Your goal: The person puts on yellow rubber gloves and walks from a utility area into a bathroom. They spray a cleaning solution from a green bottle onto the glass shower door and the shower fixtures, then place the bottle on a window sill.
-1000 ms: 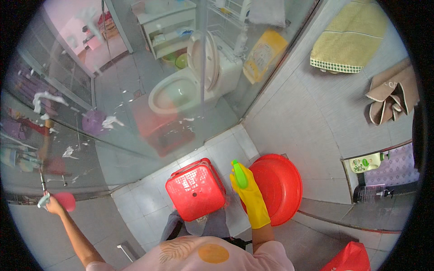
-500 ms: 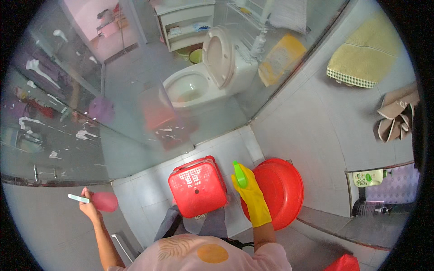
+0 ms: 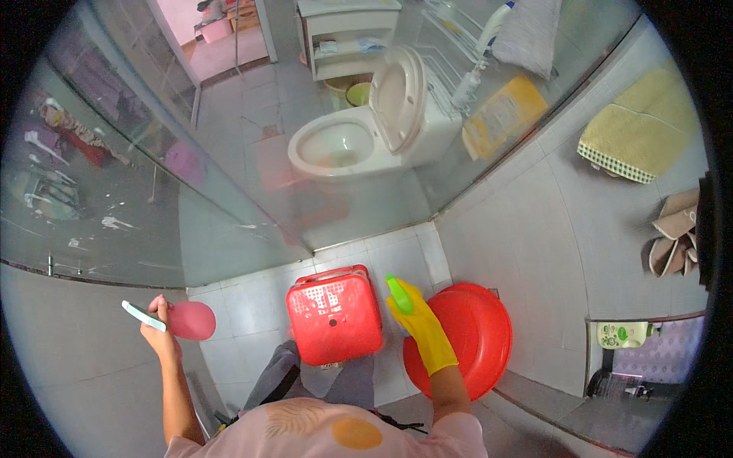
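Observation:
Out at the left, my bare left hand point(image 3: 162, 336) is closed around the neck of a pink spray bottle point(image 3: 192, 320) with a pale mint-white head. My right hand point(image 3: 424, 330) wears a yellow rubber glove. Its fingers are closed on a bright green handle-shaped piece point(image 3: 398, 295); what lies beneath the hand is hidden. Below and beside the glove sits a red plastic basin point(image 3: 481, 343). Between my hands, in front of my legs, stands a red plastic stool point(image 3: 336, 328) with small holes in its top.
A glass partition point(image 3: 244, 237) with white streaks point(image 3: 114, 223) runs ahead. Beyond it are a toilet point(image 3: 336, 145) with its lid raised and a white cabinet point(image 3: 351, 38). Along the right wall hang a yellow towel point(image 3: 637, 130) and brown slippers point(image 3: 676, 237). A bottle point(image 3: 622, 334) stands in a niche.
My view has shifted, so the partition and toilet appear further right. My left hand and the pink bottle have come slightly up and inward. Both hands keep their hold.

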Available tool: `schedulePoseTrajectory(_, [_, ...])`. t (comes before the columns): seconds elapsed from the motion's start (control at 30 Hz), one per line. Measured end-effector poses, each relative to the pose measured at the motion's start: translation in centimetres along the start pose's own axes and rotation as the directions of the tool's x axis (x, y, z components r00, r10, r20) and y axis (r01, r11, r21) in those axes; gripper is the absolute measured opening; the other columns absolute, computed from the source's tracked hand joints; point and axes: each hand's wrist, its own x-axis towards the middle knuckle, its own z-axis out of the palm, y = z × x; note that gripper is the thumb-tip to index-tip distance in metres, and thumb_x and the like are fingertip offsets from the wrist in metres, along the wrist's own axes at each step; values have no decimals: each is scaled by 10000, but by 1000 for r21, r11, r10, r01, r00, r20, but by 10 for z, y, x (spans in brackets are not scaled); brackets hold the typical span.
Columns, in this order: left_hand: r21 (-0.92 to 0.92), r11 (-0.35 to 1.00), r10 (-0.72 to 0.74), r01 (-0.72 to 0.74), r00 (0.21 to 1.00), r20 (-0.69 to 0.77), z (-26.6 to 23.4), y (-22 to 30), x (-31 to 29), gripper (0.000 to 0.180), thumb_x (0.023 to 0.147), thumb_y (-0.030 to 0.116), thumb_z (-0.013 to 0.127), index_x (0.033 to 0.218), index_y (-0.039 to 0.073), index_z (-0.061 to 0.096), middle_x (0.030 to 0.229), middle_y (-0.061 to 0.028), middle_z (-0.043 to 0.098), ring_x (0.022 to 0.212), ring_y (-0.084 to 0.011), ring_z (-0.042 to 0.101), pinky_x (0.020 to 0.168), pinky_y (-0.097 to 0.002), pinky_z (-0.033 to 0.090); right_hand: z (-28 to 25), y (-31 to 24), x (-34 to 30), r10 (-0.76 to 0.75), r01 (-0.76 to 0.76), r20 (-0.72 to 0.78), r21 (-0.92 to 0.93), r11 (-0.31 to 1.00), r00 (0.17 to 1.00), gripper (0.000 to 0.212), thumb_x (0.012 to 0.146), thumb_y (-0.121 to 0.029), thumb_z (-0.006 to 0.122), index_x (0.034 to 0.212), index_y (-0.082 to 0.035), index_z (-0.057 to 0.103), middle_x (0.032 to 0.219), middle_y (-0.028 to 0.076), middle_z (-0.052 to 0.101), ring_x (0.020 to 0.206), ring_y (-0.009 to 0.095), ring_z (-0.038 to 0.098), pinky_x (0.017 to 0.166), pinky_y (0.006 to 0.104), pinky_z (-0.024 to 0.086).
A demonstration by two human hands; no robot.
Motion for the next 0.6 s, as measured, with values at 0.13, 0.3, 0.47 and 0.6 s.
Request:
schedulePoseTrajectory(0.13, [23,999,-23,23,1000,-8,8,-15,-25,213,829,144,623,915,-50,607,732,-40,565,653,-103,513,609,-234,411,1,25,31,22,-20,121,-17,1000,992,324,824,-183,544,1121,-57,530,1060,163,574,972,322,534,838,358,426])
schedulePoseTrajectory(0.3, [134,990,-32,33,999,-6,10,-38,-54,194,825,129,623,888,-55,606,724,-44,565,638,-105,510,588,-234,407,9,63,72,109,-85,267,-100,991,957,360,811,-182,586,1149,-73,530,1057,139,584,939,273,559,813,326,443])
schedulePoseTrajectory(0.47, [156,984,-87,84,996,15,18,-52,-75,177,817,133,631,874,-30,587,733,-46,574,643,-116,530,588,-247,429,46,143,99,315,-307,301,-77,949,900,255,851,-254,519,1004,-60,583,932,153,619,876,321,578,721,359,452])
schedulePoseTrajectory(0.6, [149,985,-84,83,996,3,32,-57,-84,176,820,133,627,873,-29,583,733,-46,573,640,-122,538,593,-251,438,57,182,105,250,-165,277,-298,940,928,415,884,-422,385,954,-75,602,964,187,602,921,386,543,749,429,436])
